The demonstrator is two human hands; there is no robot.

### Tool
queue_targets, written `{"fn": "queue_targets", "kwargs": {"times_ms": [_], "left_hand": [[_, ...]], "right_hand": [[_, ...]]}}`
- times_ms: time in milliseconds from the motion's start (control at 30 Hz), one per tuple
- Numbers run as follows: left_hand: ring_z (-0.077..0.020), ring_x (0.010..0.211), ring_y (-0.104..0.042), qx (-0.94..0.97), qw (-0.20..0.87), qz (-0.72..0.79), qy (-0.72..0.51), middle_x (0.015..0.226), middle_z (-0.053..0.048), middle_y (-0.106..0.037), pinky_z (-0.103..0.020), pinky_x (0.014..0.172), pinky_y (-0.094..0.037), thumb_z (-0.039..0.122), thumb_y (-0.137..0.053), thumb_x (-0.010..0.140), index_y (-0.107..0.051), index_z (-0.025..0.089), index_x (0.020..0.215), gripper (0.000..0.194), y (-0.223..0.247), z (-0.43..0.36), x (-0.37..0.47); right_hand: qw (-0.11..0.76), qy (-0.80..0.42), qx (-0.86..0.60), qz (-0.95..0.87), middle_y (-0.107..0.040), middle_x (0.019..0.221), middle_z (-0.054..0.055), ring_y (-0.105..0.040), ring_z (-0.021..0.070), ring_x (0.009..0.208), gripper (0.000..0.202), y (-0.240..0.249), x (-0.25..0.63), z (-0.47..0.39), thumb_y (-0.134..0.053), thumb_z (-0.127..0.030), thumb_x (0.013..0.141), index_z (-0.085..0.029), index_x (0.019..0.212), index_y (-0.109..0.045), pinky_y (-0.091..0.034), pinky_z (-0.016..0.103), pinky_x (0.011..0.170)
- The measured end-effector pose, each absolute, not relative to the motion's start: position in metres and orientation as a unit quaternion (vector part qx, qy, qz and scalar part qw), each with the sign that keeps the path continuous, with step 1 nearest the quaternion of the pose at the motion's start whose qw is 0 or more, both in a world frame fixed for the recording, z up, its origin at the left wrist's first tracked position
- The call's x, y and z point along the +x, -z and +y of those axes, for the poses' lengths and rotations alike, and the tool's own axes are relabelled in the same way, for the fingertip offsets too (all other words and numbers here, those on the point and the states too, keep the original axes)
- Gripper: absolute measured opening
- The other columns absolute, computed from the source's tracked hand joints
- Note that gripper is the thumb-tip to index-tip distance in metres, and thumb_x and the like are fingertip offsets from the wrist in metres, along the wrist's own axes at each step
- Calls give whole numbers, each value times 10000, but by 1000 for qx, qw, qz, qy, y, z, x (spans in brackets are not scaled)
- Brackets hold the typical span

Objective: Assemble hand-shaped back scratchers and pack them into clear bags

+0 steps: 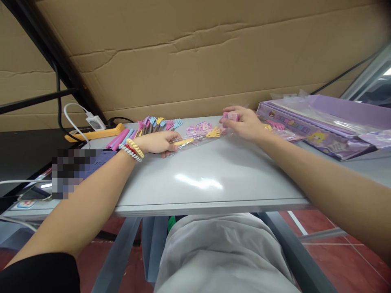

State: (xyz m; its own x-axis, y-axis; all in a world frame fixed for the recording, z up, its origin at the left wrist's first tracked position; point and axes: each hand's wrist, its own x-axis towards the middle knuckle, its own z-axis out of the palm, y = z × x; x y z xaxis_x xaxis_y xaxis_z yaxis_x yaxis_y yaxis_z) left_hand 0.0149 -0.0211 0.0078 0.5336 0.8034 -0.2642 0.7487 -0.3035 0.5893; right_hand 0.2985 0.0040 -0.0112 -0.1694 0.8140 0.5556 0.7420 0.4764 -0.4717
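Here's our left hand [165,142], fingers closed over the handle end of a yellow scratcher [187,141] in a clear wrapper, above the table [189,175]; that grip presumably steadies it and leaves the head free. Taking the scratcher as our dial: its long axis runs mostly sideways, the little head pointing between two and three o'clock. Towards two, our right hand [242,122] is half curled, a pink packet [231,116] pinched between thumb and fingers. At noon, just beyond, lie more pink packets [200,127], near both hands, likely for reach. Around ten, other scratchers [159,121] lie side by side, heads away from us, probably for easy lifting. Out at three, a purple box [301,126].
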Motion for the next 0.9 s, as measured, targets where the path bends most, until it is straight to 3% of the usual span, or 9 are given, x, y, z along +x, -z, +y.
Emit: {"fn": "queue_targets", "kwargs": {"times_ms": [100, 200, 367, 533, 667, 767, 900], "left_hand": [[-100, 504, -508, 803, 342, 486, -43, 599, 32, -505, -212, 494, -426, 272, -589, 759, -496, 179, 960, 240, -7, -21, 15], [-101, 508, -508, 799, 346, 489, -46, 607, 27, -507, -216, 494, -436, 265, -585, 755, -494, 176, 957, 239, -6, -20, 15], [-107, 518, -516, 803, 345, 483, -49, 619, 23, -515, -223, 498, -444, 272, -589, 749, -500, 184, 951, 238, -5, -18, 14], [-104, 501, -508, 801, 345, 487, -45, 593, 32, -503, -220, 491, -435, 260, -584, 754, -493, 181, 946, 227, -6, -19, 15], [-102, 497, -502, 800, 343, 490, -46, 580, 37, -497, -216, 485, -428, 260, -586, 753, -492, 181, 948, 230, -6, -20, 16], [-105, 509, -508, 803, 341, 487, -45, 587, 36, -499, -221, 490, -440, 270, -581, 758, -490, 186, 938, 219, -5, -19, 15], [-107, 509, -508, 802, 342, 487, -45, 593, 36, -499, -223, 486, -443, 273, -589, 749, -491, 194, 926, 217, -5, -19, 14]], "right_hand": [[355, -77, -493, -790, -563, 1200, 116, -502, 279, 1118, 245, 17, 294, 5, -570, -407, 765, -181, 698, -640, -395, 397, 922], [357, -55, -525, -771, -610, 1035, 134, -510, 293, 1091, 240, 20, 294, 9, -588, -405, 754, -175, 704, -635, -402, 411, 904], [288, -102, -597, -742, -549, 600, 49, -558, 210, 679, 249, 13, 300, 10, -566, -358, 771, -173, 604, -573, -419, 321, 621], [268, -59, -650, -709, -414, 445, 0, -434, 152, 490, 303, 11, 301, 8, -579, -360, 764, -205, 526, -476, -341, 295, 503], [238, -9, -654, -718, -402, 421, 8, -420, 154, 467, 346, 12, 302, 10, -559, -317, 778, -219, 479, -416, -329, 301, 500], [221, 4, -657, -721, -455, 447, 28, -452, 164, 484, 321, 13, 303, 9, -524, -306, 795, -205, 496, -468, -338, 298, 509], [241, 30, -590, -770, -639, 652, 60, -569, 193, 655, 204, 13, 306, 6, -476, -268, 808, -168, 750, -645, -399, 279, 607]]}}
